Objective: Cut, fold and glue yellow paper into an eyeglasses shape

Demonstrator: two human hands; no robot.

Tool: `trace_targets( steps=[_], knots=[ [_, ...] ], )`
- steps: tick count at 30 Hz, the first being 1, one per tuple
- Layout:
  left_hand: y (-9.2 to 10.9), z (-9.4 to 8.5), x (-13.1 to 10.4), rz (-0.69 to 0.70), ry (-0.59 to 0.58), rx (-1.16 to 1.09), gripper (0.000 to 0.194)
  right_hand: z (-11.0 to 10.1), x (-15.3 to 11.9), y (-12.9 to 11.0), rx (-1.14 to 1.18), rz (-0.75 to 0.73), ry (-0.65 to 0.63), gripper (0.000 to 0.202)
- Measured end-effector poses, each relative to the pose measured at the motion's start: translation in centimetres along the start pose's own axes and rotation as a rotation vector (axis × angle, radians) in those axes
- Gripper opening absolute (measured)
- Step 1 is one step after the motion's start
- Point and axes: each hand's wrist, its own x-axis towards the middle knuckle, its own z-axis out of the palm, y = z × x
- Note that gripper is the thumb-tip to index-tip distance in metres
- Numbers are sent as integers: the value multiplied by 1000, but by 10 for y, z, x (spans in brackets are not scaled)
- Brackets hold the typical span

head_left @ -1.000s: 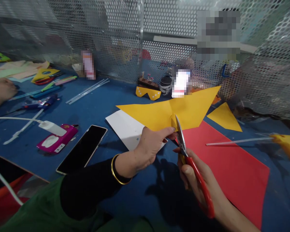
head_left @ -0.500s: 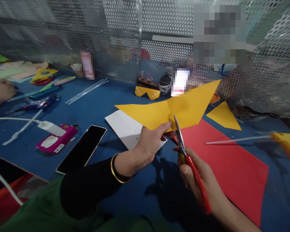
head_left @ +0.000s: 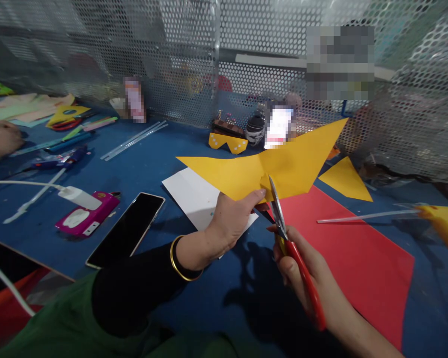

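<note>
Two hands hold my attention: the left hand point(head_left: 229, 221) pinches the lower edge of the yellow paper point(head_left: 298, 161) under its thumb, and the right hand point(head_left: 309, 263) grips the scissors point(head_left: 290, 246). Since a second ago, that thumb has slid left, away from the blade, and the paper's right tip has swung up and outward; I judge this a small regrip that gives the blades room, with little cutting gained. The paper hangs above the counter point(head_left: 142, 174), smooth and matte, creased near the middle into two pointed wings. One bright, tapering metal blade shows in front of it; the red handles look glossy. Beneath lie a flat white sheet point(head_left: 197, 191) and a large, straight-edged red sheet point(head_left: 362, 263).
</note>
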Motion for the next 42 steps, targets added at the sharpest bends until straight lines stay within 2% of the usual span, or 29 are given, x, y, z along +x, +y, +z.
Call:
trace_targets(
  steps=[6,14,24,30,35,42],
  knots=[
    [-1,0,-1,28,-31,41,4,-1,0,2,-7,-22,16,46],
    [-3,2,-4,-1,-39,34,6,1,-3,1,-26,-13,48,43],
    [-1,2,-4,10,-54,32,4,2,-5,20,29,16,55,45],
    [0,2,-5,-20,-63,26,4,5,-3,10,89,67,89,52],
    [-2,1,-5,-42,-41,23,16,7,-3,6,91,73,76,56],
    [-7,1,-6,-24,10,38,17,8,-2,4,51,-1,86,54]
  ],
)
